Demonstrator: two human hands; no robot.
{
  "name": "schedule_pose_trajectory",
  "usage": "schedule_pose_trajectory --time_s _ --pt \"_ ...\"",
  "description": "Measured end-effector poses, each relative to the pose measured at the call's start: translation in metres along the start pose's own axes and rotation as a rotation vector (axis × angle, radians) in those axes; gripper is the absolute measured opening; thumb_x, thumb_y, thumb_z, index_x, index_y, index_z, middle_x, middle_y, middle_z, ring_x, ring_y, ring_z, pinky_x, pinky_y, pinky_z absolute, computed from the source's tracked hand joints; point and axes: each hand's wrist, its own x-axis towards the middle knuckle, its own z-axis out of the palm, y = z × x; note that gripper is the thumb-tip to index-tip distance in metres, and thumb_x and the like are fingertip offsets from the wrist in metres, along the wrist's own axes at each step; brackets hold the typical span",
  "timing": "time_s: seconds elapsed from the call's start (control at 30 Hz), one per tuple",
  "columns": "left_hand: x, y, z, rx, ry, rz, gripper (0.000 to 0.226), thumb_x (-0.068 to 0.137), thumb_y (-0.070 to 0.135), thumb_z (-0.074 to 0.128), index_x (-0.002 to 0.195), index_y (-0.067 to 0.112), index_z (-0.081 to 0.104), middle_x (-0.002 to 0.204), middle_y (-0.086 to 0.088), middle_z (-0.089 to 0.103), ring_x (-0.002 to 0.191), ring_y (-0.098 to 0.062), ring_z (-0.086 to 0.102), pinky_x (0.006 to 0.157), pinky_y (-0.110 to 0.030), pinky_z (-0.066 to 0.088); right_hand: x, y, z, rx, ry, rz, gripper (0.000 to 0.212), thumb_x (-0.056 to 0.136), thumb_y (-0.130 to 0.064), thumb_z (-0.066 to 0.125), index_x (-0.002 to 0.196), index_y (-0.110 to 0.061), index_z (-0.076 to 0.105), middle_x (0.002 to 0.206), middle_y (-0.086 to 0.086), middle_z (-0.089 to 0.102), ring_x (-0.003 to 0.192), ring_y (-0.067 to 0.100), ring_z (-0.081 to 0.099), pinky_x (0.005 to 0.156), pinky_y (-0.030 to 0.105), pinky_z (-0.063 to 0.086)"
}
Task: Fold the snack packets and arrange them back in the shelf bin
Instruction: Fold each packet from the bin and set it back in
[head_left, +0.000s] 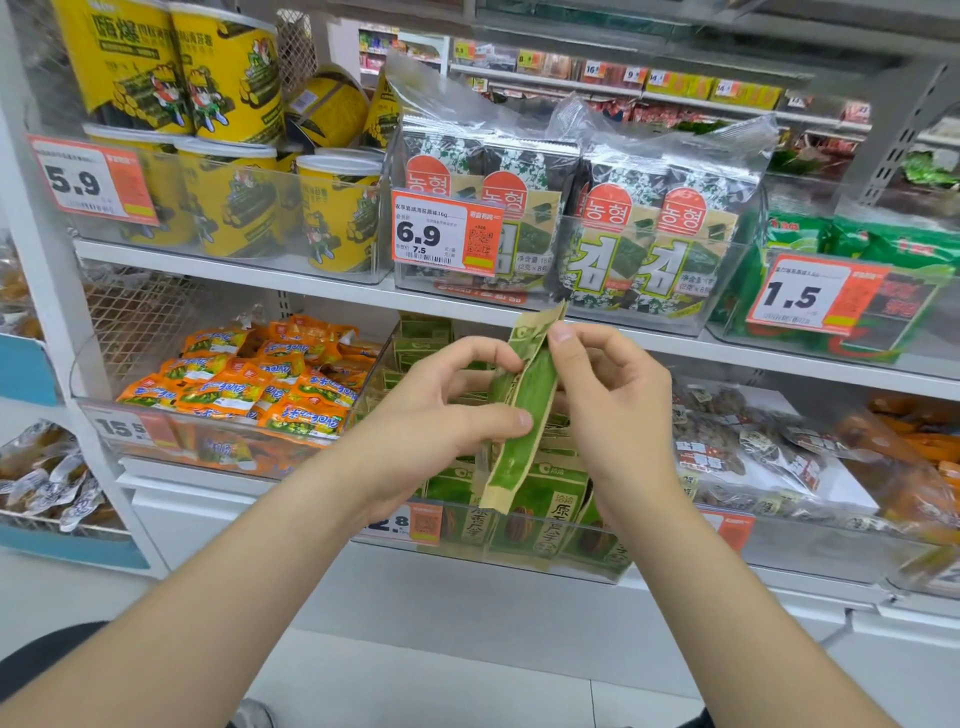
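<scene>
Pinching a narrow green snack packet (527, 387) from both sides, out in front of the shelving and just above the clear shelf bin (550, 564). Gripped it at mid-length with the left hand (436, 415), thumb laid flat across the green face and remaining fingers curled behind the left edge. Nipped it near the top with the right hand (608, 410), forefinger and thumb closed tight on the upper right edge, other fingers bent loosely behind. Kept neither hand spread open; clamped both on the same packet. Held it almost upright, leaning slightly rightward at the top, lower end hanging in front of the bin's stock; could not tell whether touching it.

Looked long and slim, creased lengthwise into a strip: glossy green film down the centre, matte kraft-brown borders at the crimped top and bottom seals and along one side. Seemed flat and flexible, bowed a little between the two grips.

Saw more packets of the same sort (540, 499) in the bin below, green and brown, standing on end behind a transparent hard-plastic front wall bearing an orange price tag (426, 525). Saw shiny orange sachets (260, 387) heaped in the bin to the left. Noted yellow cardboard canisters (234, 78) with white lids on the shelf above, beside crinkly clear-wrapped seaweed packs (649, 234). Noted clear bags of dark snacks (753, 441) slumped to the right.
</scene>
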Motion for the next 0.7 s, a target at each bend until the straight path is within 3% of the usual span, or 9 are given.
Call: schedule_pose_trajectory --time_s 0.07,0.13,0.2,0.27,0.33,0.37,0.43,0.53,0.7 --pt "0.002 -0.003 0.005 0.118 0.095 0.085 0.020 0.095 0.010 0.077 0.109 0.018 0.065 0.117 -0.001 0.073 0.089 -0.021 0.074 0.083 -0.041 0.060 0.000 -0.002 -0.001 -0.013 0.004 -0.027 0.011 0.101 -0.017 0.072 0.092 -0.015 0.078 0.084 0.001 0.079 0.076 0.011 0.070 0.075 0.044 0.062" --pt "0.003 -0.005 0.009 0.138 0.192 0.169 0.016 0.097 0.025 0.078 0.102 0.015 0.067 0.111 -0.003 0.073 0.087 -0.018 0.071 0.081 -0.038 0.059 -0.003 -0.002 0.001 -0.026 -0.025 -0.012 0.020 0.100 -0.012 0.070 0.084 -0.021 0.078 0.075 -0.008 0.074 0.069 0.003 0.063 0.069 0.026 0.053" --pt "0.005 -0.006 0.012 0.153 0.251 0.231 0.021 0.096 0.034 0.079 0.098 0.016 0.068 0.109 -0.004 0.075 0.094 -0.029 0.073 0.085 -0.048 0.060 -0.006 -0.001 0.004 0.031 -0.045 0.079 0.023 0.099 -0.012 0.069 0.081 -0.021 0.079 0.077 -0.006 0.073 0.075 0.009 0.063 0.076 0.031 0.053" --pt "0.004 -0.006 0.014 0.171 0.286 0.269 0.028 0.090 0.043 0.080 0.097 0.018 0.068 0.102 0.000 0.076 0.092 -0.028 0.072 0.083 -0.051 0.060 -0.007 -0.001 0.006 0.119 -0.068 0.171 0.017 0.100 -0.013 0.070 0.087 -0.016 0.081 0.085 0.000 0.076 0.083 0.015 0.065 0.083 0.042 0.055" --pt "0.003 -0.005 0.016 0.171 0.308 0.278 0.041 0.083 0.053 0.081 0.096 0.018 0.065 0.093 -0.001 0.075 0.080 -0.027 0.067 0.075 -0.052 0.058 -0.008 -0.001 0.008 0.145 -0.103 0.200 0.015 0.099 -0.020 0.072 0.092 -0.013 0.083 0.094 0.005 0.080 0.087 0.015 0.069 0.087 0.040 0.058" --pt "0.004 -0.005 0.015 0.175 0.309 0.285 0.045 0.081 0.055 0.082 0.096 0.017 0.064 0.092 -0.006 0.074 0.077 -0.034 0.065 0.074 -0.057 0.058 -0.009 -0.002 0.008 0.165 -0.118 0.220 0.016 0.099 -0.023 0.073 0.092 -0.013 0.083 0.095 0.006 0.080 0.088 0.015 0.070 0.084 0.036 0.059" --pt "0.005 -0.004 0.013 0.153 0.282 0.289 0.043 0.085 0.049 0.082 0.099 0.012 0.066 0.100 -0.015 0.075 0.085 -0.040 0.069 0.082 -0.060 0.059 -0.009 -0.003 0.006 0.238 -0.151 0.272 0.017 0.098 -0.023 0.071 0.092 -0.012 0.083 0.095 0.008 0.080 0.088 0.015 0.072 0.078 0.030 0.058" --pt "0.005 -0.001 0.009 -0.030 0.185 0.177 0.037 0.093 0.033 0.079 0.113 0.003 0.071 0.105 -0.015 0.077 0.096 -0.028 0.073 0.092 -0.049 0.058 -0.007 -0.004 0.002 0.271 -0.199 0.301 0.025 0.099 -0.027 0.069 0.098 -0.007 0.083 0.093 0.011 0.079 0.086 0.017 0.072 0.076 0.028 0.056" --pt "0.005 -0.001 0.002 -0.219 0.121 0.011 0.043 0.090 0.029 0.075 0.120 -0.001 0.072 0.113 -0.019 0.076 0.117 -0.045 0.071 0.101 -0.050 0.053 -0.007 -0.006 0.003 0.244 -0.247 0.294 0.034 0.101 -0.033 0.065 0.103 -0.003 0.081 0.096 0.012 0.079 0.086 0.016 0.073 0.080 0.030 0.054"
